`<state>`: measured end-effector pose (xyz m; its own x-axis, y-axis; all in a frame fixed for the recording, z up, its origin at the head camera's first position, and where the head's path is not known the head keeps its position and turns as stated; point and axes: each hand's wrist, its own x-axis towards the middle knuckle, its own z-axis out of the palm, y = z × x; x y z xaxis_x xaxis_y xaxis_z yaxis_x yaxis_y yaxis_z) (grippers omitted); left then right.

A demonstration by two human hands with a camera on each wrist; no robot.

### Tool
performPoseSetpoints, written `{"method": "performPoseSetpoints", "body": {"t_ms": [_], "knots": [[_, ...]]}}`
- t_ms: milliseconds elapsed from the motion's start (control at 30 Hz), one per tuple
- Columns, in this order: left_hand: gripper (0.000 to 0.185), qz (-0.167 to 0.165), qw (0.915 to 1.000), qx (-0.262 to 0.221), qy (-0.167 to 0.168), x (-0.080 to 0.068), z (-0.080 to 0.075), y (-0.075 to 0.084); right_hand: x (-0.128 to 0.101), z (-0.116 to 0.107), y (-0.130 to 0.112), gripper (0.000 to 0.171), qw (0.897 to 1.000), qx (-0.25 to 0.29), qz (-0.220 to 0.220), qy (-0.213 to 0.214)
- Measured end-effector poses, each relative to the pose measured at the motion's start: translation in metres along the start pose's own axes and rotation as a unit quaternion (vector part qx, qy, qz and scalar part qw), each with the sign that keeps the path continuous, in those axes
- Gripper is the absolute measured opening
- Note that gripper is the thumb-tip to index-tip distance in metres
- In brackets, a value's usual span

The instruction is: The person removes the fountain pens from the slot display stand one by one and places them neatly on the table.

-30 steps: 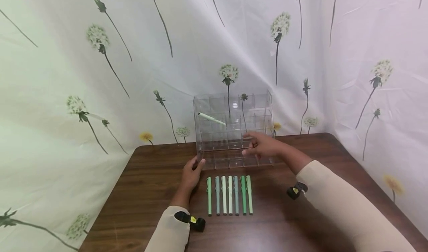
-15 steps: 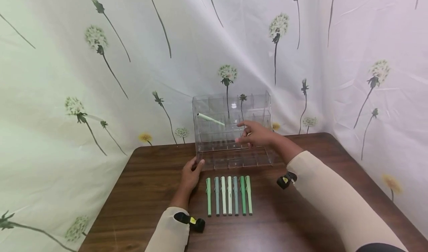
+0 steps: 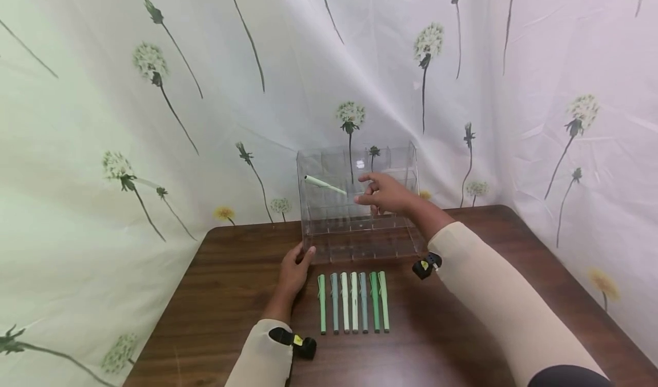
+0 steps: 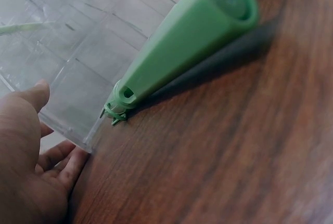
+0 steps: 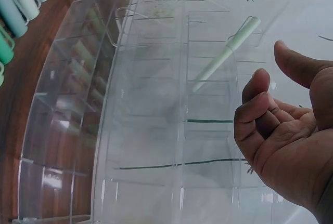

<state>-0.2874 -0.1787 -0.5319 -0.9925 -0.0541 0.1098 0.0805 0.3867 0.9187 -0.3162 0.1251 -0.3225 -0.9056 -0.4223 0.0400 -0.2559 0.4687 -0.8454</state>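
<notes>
A clear tiered plastic organizer (image 3: 329, 227) with divided compartments stands at the back of the table. My left hand (image 3: 295, 270) grips its lower left corner, thumb in front and fingers behind, as the left wrist view shows. A pale green pen (image 3: 325, 184) leans slantwise in an upper tier on the left. Over the organizer's right half hovers my right hand (image 3: 388, 196), holding nothing; index finger and thumb are apart, the other fingers loosely bent. Several capped pens (image 3: 354, 304) in greens, grey-blue and white lie in a row before the organizer.
The wooden table (image 3: 231, 278) meets a white hanging cloth (image 3: 257, 119) printed with dandelions right behind the organizer. In the left wrist view a green pen (image 4: 171, 47) looms close to the camera.
My right hand has moved up and leftward over the organizer, toward the leaning pen. The left hand keeps its grip, and the pens stay where they were.
</notes>
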Motion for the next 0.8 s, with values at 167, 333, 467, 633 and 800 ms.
{"method": "performPoseSetpoints", "body": {"t_ms": [167,333,467,633,800], "knots": [[0.067,0.008,0.9999,-0.006,0.004,0.002,0.0,0.001,0.011,0.001,-0.004,0.069,1.0,-0.013,-0.009,0.018],[0.064,0.014,0.9999,-0.007,0.007,0.001,0.0,0.001,0.017,0.004,-0.007,0.069,1.0,-0.009,-0.012,0.026],[0.064,0.01,0.9999,-0.008,0.005,-0.001,0.0,0.003,0.02,0.005,-0.011,0.069,0.999,0.0,-0.014,0.033],[0.065,0.004,1.0,-0.006,0.006,-0.002,0.0,0.005,0.027,0.009,-0.016,0.067,0.999,-0.003,-0.014,0.046],[0.064,0.003,0.9999,-0.007,0.008,-0.002,0.0,0.005,0.035,0.015,-0.02,0.063,0.998,-0.003,-0.015,0.057]]}}
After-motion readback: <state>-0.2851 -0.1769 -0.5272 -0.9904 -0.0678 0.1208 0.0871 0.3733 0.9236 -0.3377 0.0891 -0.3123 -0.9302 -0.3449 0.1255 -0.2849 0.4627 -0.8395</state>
